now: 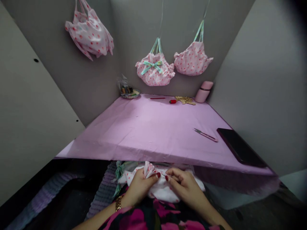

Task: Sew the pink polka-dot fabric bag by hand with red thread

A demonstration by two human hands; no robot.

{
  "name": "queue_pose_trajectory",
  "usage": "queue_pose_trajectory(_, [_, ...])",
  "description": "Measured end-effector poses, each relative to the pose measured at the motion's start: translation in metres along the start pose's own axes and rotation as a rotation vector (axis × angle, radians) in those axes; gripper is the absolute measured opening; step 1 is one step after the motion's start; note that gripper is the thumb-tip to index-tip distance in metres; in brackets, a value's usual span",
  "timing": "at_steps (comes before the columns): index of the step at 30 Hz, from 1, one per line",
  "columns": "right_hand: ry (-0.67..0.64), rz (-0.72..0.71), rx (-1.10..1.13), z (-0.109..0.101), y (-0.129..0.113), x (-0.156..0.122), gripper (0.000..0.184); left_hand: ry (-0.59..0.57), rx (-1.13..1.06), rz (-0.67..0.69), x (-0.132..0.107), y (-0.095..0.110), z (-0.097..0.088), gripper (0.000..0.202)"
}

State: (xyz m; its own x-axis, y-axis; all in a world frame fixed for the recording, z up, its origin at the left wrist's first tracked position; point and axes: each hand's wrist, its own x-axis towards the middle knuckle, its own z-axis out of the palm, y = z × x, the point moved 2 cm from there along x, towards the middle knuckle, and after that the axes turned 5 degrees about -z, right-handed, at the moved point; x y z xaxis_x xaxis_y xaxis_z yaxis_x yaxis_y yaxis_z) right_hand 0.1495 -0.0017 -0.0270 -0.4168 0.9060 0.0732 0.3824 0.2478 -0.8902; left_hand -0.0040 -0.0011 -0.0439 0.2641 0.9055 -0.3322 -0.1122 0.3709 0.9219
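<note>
White fabric with red dots (164, 193) lies bunched in the lap below the table edge, with green ties (119, 172) at its left side. My left hand (140, 183) pinches a gathered fold of this cloth between thumb and fingers. Just to the right, my right hand (184, 185) has thumb and forefinger brought together close over the cloth. Whatever sits between those fingertips is too small to make out. Part of the cloth is hidden under both hands.
On the pink-covered table (144, 127) lie thread snips (205, 135), a dark phone (241, 147), a red thread spool (172, 101), a red pencil-like stick (157, 98) and beige pieces (185, 100). A pink bottle (203, 92) and small basket (130, 94) stand behind. Dotted garments (155, 72) hang above.
</note>
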Motion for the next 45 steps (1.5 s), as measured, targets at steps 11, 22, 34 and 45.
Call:
queue_pose_trajectory(11, [-0.031,0.123,0.297,0.005,0.017,0.0,0.023,-0.026,-0.082,-0.044,0.002,-0.006,0.002,0.028])
queue_pose_trajectory(22, [-0.036,0.179,0.517,0.012,0.019,0.001,0.032,-0.03,-0.075,-0.066,0.004,-0.007,0.0,0.027])
queue_pose_trajectory(34, [-0.044,0.019,0.409,0.023,0.014,0.0,0.027,-0.069,-0.108,-0.082,0.004,-0.008,0.001,0.026])
queue_pose_trajectory(45, [0.213,-0.049,0.173,-0.003,0.002,0.001,0.022,-0.008,-0.082,-0.036,0.008,-0.011,-0.002,0.023])
